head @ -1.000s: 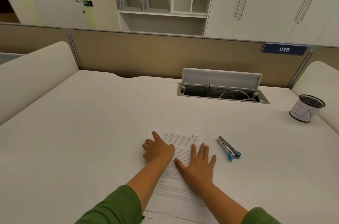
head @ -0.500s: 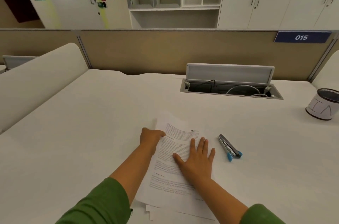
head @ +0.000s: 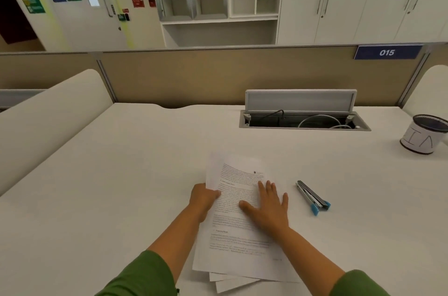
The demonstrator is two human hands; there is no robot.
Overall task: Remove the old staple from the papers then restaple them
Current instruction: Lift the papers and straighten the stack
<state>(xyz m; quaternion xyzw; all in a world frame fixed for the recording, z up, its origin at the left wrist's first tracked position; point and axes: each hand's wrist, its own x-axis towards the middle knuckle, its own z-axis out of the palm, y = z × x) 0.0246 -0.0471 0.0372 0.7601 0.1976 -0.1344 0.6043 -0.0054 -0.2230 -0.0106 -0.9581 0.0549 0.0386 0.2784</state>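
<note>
Bench [head: 121, 174]: wide and white, carrying everything here, with a tan partition along its far edge.
Left hand [head: 202, 197]: at the left edge of the papers, and its grip is on the top sheet's left side, fingers curled round the edge, the sheet's far left corner lifting off the stack.
Papers [head: 238, 242]: a stack of printed sheets at near centre of the bench, slightly fanned, with lower sheets poking out at the near end. The staple itself is too small to make out.
Right hand [head: 268, 208]: flat on the printed page, fingers straight and spread, pressing down just right of the left hand. No grip here, just an open palm pinning the stack.
Stapler [head: 312, 197]: grey with a blue end, lying on the bench just right of the papers, apart from both hands, blue end pointing near-right.
Cable hatch [head: 303, 116]: lid propped up at the far side, cables coiled inside.
Mesh cup [head: 423, 134]: dark mesh with a white paper wrap, far right, well apart from the stapler.
</note>
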